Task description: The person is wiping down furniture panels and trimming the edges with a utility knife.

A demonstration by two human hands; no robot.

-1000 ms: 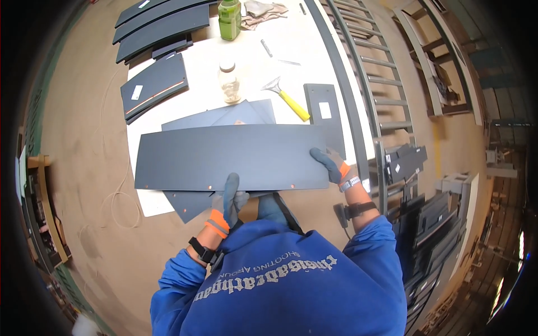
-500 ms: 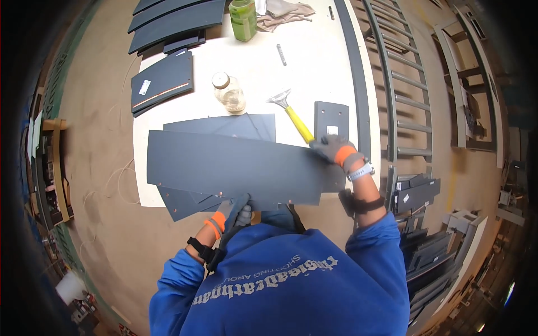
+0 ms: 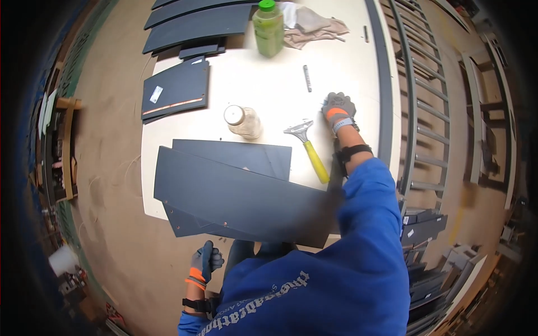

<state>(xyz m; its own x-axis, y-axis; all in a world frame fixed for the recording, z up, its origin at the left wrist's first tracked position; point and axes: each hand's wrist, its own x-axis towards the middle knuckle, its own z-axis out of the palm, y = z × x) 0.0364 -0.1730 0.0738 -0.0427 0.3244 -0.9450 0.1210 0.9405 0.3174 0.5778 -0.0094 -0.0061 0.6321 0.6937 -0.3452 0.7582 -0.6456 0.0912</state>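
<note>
My right hand [image 3: 339,106], in a grey glove with an orange cuff, reaches over the right side of the white table. Its fingers are curled, and what they hold is hidden. A dark surface [image 3: 337,175] shows beside that forearm, partly covered and blurred. Off the table's near edge, my left hand [image 3: 207,259] is closed in a loose fist, apart from the panels. A long dark grey panel [image 3: 235,190] lies askew over other dark panels [image 3: 224,150]. Left of my right arm lies a scraper [image 3: 315,159] with a yellow handle and metal head.
A white-capped jar [image 3: 244,123] stands beyond the panels. Farther back are a green bottle [image 3: 269,33], crumpled cloths [image 3: 316,28] and a marker-like stick [image 3: 307,78]. Dark panels [image 3: 176,89] are stacked at left. A roller conveyor [image 3: 428,106] runs along the right.
My left hand has let go of the long panel's near edge and drawn back. My right hand has moved away from the panel's right end, farther across the table. The view has shifted.
</note>
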